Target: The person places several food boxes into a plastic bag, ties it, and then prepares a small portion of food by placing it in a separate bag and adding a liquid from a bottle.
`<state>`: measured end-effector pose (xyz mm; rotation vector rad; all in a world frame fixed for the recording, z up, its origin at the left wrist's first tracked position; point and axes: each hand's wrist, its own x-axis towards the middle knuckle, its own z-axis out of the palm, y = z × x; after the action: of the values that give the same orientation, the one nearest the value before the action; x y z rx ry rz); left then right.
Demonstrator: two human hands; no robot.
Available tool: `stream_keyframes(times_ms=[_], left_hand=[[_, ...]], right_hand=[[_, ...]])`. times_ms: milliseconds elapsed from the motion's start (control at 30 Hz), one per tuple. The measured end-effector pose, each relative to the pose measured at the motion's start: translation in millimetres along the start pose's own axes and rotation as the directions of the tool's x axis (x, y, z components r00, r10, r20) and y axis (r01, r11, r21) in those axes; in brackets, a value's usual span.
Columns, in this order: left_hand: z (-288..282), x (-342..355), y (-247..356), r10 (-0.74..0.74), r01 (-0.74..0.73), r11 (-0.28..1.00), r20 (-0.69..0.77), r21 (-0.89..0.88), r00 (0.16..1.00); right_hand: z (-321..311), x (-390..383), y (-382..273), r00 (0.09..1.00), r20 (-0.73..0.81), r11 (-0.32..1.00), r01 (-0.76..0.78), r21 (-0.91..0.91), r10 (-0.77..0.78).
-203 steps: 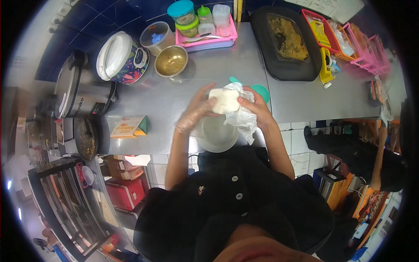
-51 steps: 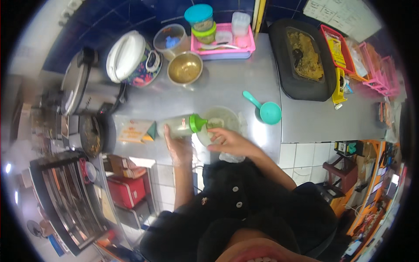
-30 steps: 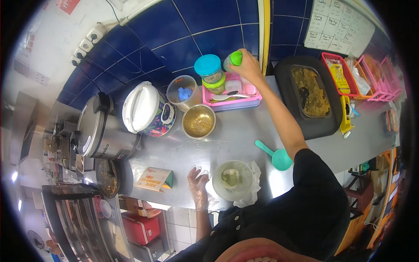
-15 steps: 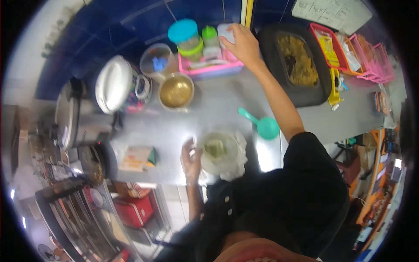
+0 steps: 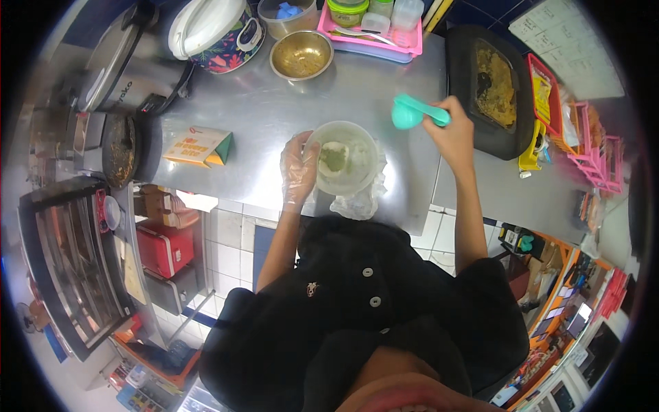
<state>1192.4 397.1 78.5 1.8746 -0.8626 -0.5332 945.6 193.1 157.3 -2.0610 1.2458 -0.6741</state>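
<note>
At the upper left of the frame I see a floral rice cooker (image 5: pixel 213 31), with a brass bowl (image 5: pixel 301 55) just to its right. Left of centre, an orange carton (image 5: pixel 199 145) lies on the steel counter (image 5: pixel 254 110). My left hand (image 5: pixel 298 170), in a clear glove, has its fingers spread against the side of the translucent bowl (image 5: pixel 341 158) at centre, which holds green and white paste. Right of it, my right hand (image 5: pixel 449 130) has its fingers closed round the handle of a teal scoop (image 5: pixel 409 113). A black tray (image 5: pixel 491 89) sits at upper right.
</note>
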Motion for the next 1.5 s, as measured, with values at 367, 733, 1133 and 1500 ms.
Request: stream_keyframes(times_ms=[367, 733, 1133, 1500], left_hand=[[17, -4, -35, 0.064, -0.05, 0.993, -0.124, 0.107, 0.99], [19, -6, -26, 0.045, -0.021, 0.99, -0.171, 0.14, 0.984], [19, -17, -17, -0.135, 0.152, 0.972, -0.105, 0.18, 0.985], [36, -1, -73, 0.204, -0.192, 0.977, -0.142, 0.092, 0.969]], right_hand=[[71, -67, -37, 0.963, 0.263, 0.974, -0.008, 0.226, -0.053], [82, -60, -82, 0.583, 0.713, 0.459, 0.794, -0.399, -0.39], [133, -70, -74, 0.676, 0.724, 0.666, 0.603, -0.439, -0.136], [151, -81, -45, 0.96, 0.271, 0.933, 0.162, -0.32, -0.074]])
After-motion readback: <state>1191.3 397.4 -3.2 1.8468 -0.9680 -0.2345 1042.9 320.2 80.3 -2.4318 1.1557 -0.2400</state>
